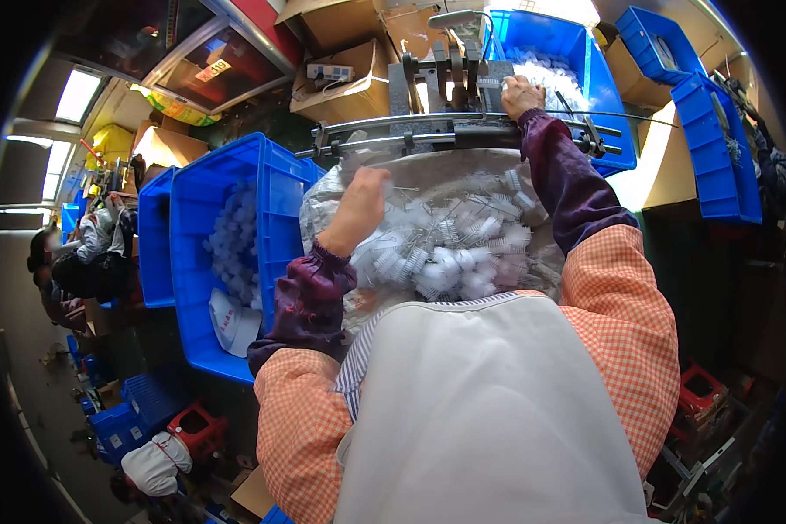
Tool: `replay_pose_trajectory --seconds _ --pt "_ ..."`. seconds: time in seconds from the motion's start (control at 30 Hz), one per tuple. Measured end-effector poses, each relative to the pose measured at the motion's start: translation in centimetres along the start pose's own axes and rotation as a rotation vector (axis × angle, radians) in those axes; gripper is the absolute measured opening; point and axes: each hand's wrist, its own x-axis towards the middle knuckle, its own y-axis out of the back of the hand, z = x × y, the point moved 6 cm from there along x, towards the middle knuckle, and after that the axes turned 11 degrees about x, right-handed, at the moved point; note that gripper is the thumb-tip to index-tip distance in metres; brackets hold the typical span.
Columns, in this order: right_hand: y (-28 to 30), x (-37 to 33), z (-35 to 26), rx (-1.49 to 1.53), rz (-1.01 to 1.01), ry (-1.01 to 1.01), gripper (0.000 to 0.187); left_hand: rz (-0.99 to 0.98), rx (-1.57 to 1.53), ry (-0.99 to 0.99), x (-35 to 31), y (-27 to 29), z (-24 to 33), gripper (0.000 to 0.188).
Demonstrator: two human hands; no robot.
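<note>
Holding right hand (522, 96) at machine (401, 92) and left hand (361, 203) by pile (463, 253), presumably heaped close for short reach (fingers curled on both, can't tell if clamped).

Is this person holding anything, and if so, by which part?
That cannot be told: the left hand is blurred near the white pieces, and the right hand covers whatever it touches at the metal machine.

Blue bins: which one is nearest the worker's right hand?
The blue bin at the picture's top, beside the metal machine and just beyond the right hand. The others stand farther away, to the left or far right.
</note>
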Motion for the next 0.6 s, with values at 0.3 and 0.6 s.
replay_pose_trajectory --seconds 0.3,0.6 --pt "6.9 1.3 4.6 -0.264 0.175 -0.221 0.024 -0.052 -0.253 0.102 2.2 -1.6 2.7 0.017" --pt "4.4 -13.6 -10.1 1.104 -0.76 0.454 0.037 0.029 -0.277 0.025 5.2 -3.3 6.1 0.028"
